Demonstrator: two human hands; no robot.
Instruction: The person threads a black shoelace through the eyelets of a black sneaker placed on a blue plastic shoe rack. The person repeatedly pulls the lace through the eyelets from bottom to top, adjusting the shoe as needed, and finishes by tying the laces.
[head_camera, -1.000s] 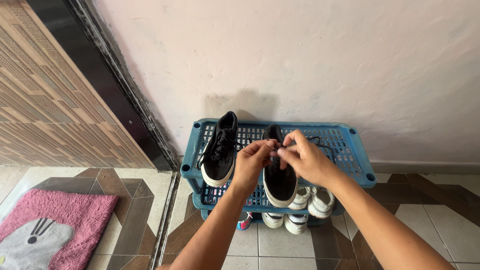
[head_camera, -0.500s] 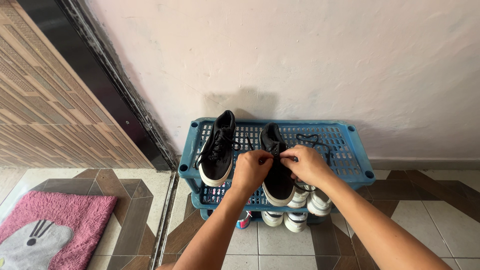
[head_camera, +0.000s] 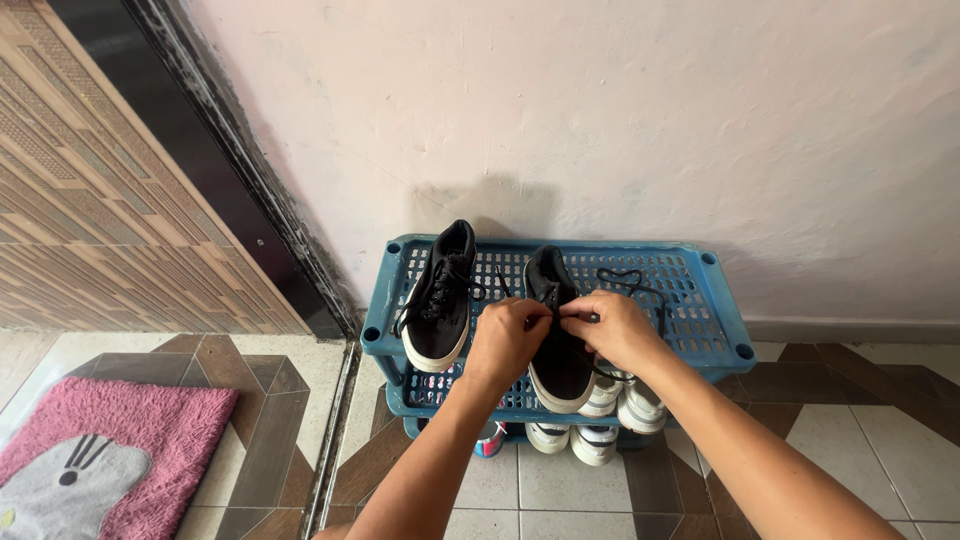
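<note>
On top of the blue rack (head_camera: 720, 335), against the pink wall (head_camera: 600, 110), both hands meet over the right shoe (head_camera: 560, 365); left hand (head_camera: 508, 338) and right hand (head_camera: 615, 328) are close together, fingertips pinched on the black lace (head_camera: 628, 281) at mid-vamp; each hand looks clamped on a strand, though the exact grip is hidden by the knuckles.

Position: right shoe lies on the top shelf, toe toward the camera, sole overhanging the front rim; left shoe (head_camera: 440, 300) lies just beside it, apart from both hands, its laces loose.

Judgement on the step (lace work at the eyelets): keep the strands short between the fingertips so tension stays even; pull along the shoe's length rather than upward, since the shoe sits unweighted on a perforated shelf and would likely lift or slide; a slack loop trails toward the back of the shelf and could catch in the shelf holes; best drawn clear before tightening.

Count:
- black shoes with white soles: 2, both on the top shelf;
- hands: 2, one person's;
- rack: 1, blue plastic, tiered; number of tiers cannot be told;
- white shoes (head_camera: 640, 405) on the lower shelves: at least 4 visible toes; full count hidden;
- pink mat (head_camera: 150, 430): 1, on the tiled floor (head_camera: 850, 420), well apart at left;
- door (head_camera: 90, 200): 1, patterned, left of the rack.
</note>
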